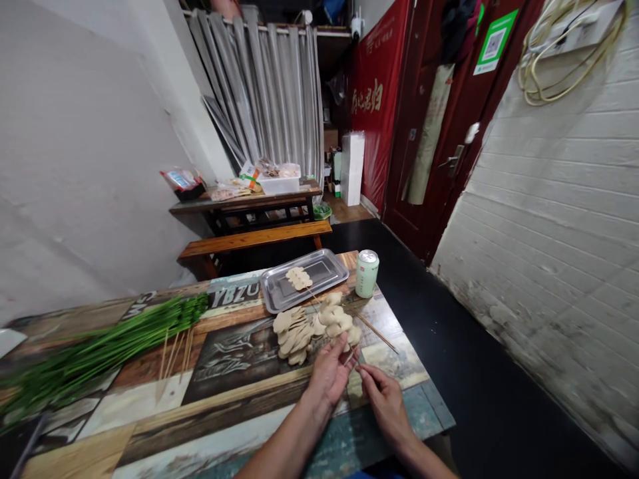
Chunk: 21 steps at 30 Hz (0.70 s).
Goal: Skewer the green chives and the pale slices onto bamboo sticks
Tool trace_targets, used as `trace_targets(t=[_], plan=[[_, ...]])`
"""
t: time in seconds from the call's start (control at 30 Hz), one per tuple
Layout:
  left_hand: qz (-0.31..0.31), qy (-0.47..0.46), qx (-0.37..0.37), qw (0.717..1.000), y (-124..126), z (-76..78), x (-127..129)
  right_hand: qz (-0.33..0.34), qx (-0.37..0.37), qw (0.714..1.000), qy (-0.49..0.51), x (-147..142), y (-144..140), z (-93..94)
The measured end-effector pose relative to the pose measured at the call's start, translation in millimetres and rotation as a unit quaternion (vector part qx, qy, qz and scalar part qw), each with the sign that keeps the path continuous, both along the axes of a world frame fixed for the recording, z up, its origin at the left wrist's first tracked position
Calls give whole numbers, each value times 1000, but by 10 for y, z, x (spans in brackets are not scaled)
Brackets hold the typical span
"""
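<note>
Both hands, left hand (329,372) and right hand (384,399), pinch a skewer (372,327) whose far end points away-right.

Two forearms enter from the lower edge, both bare to the frame's border: no sleeves, gloves, watch or bracelets show on either. The left hand (329,374) and right hand (385,404) carry no visible rings (fine detail is blurred). A small strip of blue cloth shows at the bottom edge between the arms.
</note>
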<state>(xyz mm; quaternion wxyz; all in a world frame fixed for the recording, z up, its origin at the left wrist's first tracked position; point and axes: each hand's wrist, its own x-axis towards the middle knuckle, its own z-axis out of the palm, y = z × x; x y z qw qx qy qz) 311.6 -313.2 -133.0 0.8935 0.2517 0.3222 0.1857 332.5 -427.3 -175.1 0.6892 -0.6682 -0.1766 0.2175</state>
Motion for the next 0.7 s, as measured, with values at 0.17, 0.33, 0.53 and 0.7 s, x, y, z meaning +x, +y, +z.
trace_targets(t=[0.17, 0.33, 0.53, 0.7], plan=[[3, 16, -22, 1000, 7, -15, 4, -4, -1, 1000, 4, -4, 23, 8], [-14, 23, -27, 999, 0, -37, 15, 2, -4, 1000, 7, -5, 20, -5], [-22, 11, -18, 1000, -66, -105, 19, 0, -5, 1000, 5, 13, 7, 63], [-18, -15, -3, 1000, -71, -75, 3, -19, -12, 1000, -4, 45, 0, 58]])
